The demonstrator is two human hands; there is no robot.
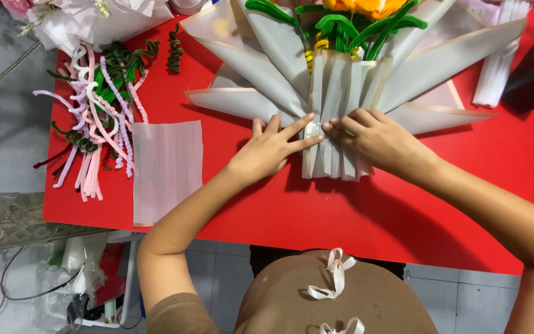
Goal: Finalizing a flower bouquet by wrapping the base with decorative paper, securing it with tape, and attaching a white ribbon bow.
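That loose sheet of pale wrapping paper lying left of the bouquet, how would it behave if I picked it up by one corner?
The loose sheet looks thin and translucent, so it would probably droop. It lies flat with faint pleat lines, so it likely folds along them. It seems light and might slide on the smooth red table.

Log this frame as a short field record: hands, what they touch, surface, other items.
surface: red table
left hand: flat on the pleated paper, index finger stretched toward its middle
right hand: fingertips pressing the same pleats at the middle
pleated paper: pale grey translucent sheet gathered at the front of a bouquet wrap
bouquet wrap: folded grey sheets fanned out around green stems and an orange flower
loose sheet: flat, left of the hands, untouched
pipe cleaners: pink, white, lilac and green pile at the table's left end
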